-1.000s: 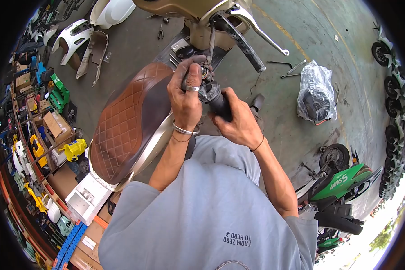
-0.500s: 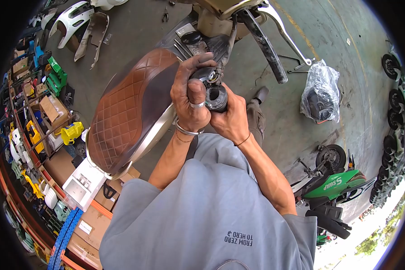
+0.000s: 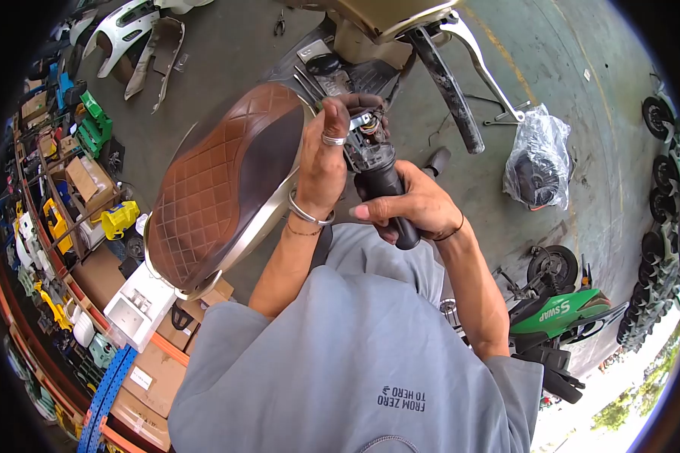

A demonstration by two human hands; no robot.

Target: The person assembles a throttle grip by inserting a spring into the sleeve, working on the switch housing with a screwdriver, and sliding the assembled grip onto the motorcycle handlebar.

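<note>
My left hand (image 3: 326, 155), with a ring and a bangle, is closed around a dark handlebar switch housing (image 3: 355, 155) with thin coloured wires (image 3: 372, 130) showing at its far end. My right hand (image 3: 421, 200) is wrapped around a black handlebar grip (image 3: 381, 185), its thumb lying across the side. The grip's upper end, a greyish collar, meets the housing; whether they are joined cannot be made out. Just beyond is the scooter's bare black handlebar tube (image 3: 447, 90), beside a silver brake lever (image 3: 472, 53).
To the left is the scooter's brown quilted seat (image 3: 211, 177). A plastic-wrapped wheel (image 3: 536, 162) lies on the floor at right, near a green scooter (image 3: 563, 313). Shelves with cartons (image 3: 140, 389) line the left side. Pliers (image 3: 279, 24) lie on the floor ahead.
The grip has turned from showing its hollow end to showing its long side. My right hand has shifted right and its thumb now crosses the grip; my left hand has tilted, uncovering the wires.
</note>
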